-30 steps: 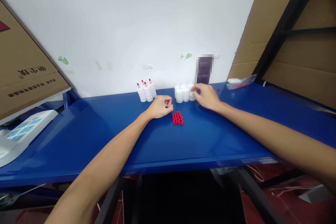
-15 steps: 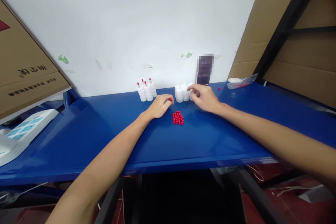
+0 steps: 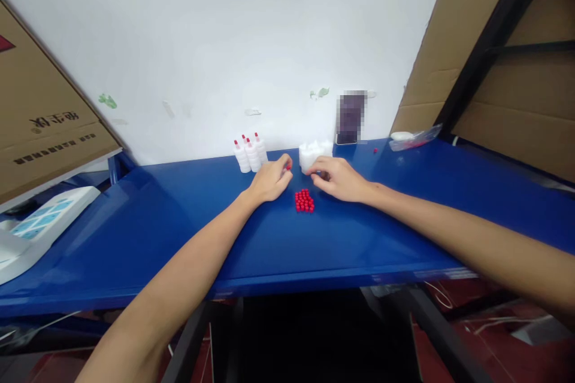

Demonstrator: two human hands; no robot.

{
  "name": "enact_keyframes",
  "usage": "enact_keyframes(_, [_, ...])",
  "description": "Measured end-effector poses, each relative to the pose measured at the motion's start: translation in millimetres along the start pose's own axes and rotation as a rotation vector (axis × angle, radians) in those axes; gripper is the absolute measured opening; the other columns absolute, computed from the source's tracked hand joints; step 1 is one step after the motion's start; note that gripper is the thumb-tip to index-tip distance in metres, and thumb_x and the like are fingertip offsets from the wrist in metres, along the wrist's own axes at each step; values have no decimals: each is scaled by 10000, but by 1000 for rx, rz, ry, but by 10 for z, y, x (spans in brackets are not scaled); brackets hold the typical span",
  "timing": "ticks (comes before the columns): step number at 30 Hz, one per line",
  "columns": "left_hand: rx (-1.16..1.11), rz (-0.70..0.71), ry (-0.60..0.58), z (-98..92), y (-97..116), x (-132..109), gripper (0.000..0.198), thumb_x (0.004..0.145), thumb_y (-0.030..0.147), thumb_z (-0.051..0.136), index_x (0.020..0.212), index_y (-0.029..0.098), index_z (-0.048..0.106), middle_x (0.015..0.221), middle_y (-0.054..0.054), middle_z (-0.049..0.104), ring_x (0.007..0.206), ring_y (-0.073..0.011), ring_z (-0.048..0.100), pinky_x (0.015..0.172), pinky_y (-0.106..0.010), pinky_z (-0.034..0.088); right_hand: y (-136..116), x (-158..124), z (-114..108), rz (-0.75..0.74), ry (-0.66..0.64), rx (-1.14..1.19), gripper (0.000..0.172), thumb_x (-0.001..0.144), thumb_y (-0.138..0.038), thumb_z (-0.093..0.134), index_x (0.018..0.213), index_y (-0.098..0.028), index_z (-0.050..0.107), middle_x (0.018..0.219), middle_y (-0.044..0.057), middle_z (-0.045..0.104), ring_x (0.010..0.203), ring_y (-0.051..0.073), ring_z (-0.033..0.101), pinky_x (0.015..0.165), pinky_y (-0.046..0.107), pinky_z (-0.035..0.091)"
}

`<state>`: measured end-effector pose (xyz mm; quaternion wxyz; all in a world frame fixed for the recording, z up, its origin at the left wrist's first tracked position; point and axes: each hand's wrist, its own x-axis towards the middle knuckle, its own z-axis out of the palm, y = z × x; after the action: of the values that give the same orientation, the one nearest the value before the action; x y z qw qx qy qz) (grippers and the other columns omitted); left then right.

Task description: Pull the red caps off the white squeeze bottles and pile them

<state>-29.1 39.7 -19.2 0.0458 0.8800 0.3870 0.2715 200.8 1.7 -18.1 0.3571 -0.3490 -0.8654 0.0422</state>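
Observation:
My left hand (image 3: 273, 179) is closed in a pinch around a small red cap (image 3: 288, 168), mostly hidden by the fingers. Right beside it stand several white squeeze bottles (image 3: 252, 157) with red tips. In front of the uncapped white bottles (image 3: 307, 157) hovers my right hand (image 3: 335, 178), its fingers curved and slightly apart from the thumb, with nothing visible between them. It covers the lower part of some of these bottles. A tight cluster of loose red caps (image 3: 304, 201) lies on the blue table between and below both hands.
A phone with a blurred screen (image 3: 350, 118) leans against the white wall. One stray red cap (image 3: 375, 150) and a clear plastic bag (image 3: 417, 139) lie at the back right. A white device with blue panels (image 3: 47, 221) sits at the left, below a cardboard box (image 3: 49, 114).
My right hand has moved left and a little down, from beside the uncapped bottles to in front of them. My left hand has shifted only slightly, still with the red cap.

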Motion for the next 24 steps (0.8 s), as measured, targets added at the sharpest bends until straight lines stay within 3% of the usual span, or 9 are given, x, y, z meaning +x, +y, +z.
enact_keyframes(3, [120, 60, -31, -83, 150, -12, 291, 952, 333, 350, 1116, 203, 554, 764, -26, 642, 693, -228, 589, 633, -334, 371, -30, 22, -3, 11, -46, -32, 224, 901, -236, 552, 733, -165, 683, 788, 57, 680, 699, 156, 585, 698, 300, 429])
enact_keyframes(6, [224, 98, -19, -167, 315, -20, 351, 979, 359, 295, 1158, 193, 548, 794, -46, 680, 687, -237, 609, 614, -337, 374, -108, 26, -14, 35, -72, -61, 488, 942, -351, 550, 493, -191, 446, 528, -12, 475, 585, 125, 460, 676, 309, 366])
enact_keyframes(8, [280, 135, -18, -199, 415, -26, 358, 968, 357, 299, 1160, 189, 551, 818, -58, 698, 683, -240, 618, 598, -332, 376, -167, 13, -20, 65, -70, -26, 554, 948, -394, 538, 467, -201, 341, 470, -44, 347, 519, 99, 354, 627, 301, 323])
enact_keyframes(10, [298, 174, -6, -205, 492, -30, 346, 947, 330, 306, 1149, 186, 547, 825, -63, 705, 675, -234, 623, 581, -321, 380, -219, -8, -22, 85, -68, 55, 488, 947, -391, 528, 519, -203, 388, 482, -52, 360, 502, 91, 328, 578, 287, 293])
enact_keyframes(14, [188, 271, 49, -181, 539, -26, 258, 904, 260, 332, 1038, 176, 536, 693, -38, 638, 585, -200, 572, 560, -309, 378, -294, -49, -26, 38, -78, 164, 290, 982, -360, 477, 758, -186, 538, 613, -30, 522, 546, 104, 427, 557, 263, 315])
enact_keyframes(18, [-63, 337, 137, -199, 513, -29, 193, 917, 188, 354, 991, 184, 532, 653, 4, 583, 548, -147, 528, 572, -284, 390, -332, -67, -44, -26, -59, 179, 267, 1033, -387, 428, 862, -202, 514, 618, -48, 482, 540, 111, 416, 557, 263, 321])
enact_keyframes(24, [-289, 289, 269, -252, 592, -27, 149, 966, 218, 464, 918, 181, 599, 708, 19, 620, 594, -95, 526, 601, -241, 400, -376, -73, -83, -70, -21, 262, 198, 1067, -376, 404, 991, -214, 490, 645, -63, 497, 542, 112, 443, 577, 267, 339])
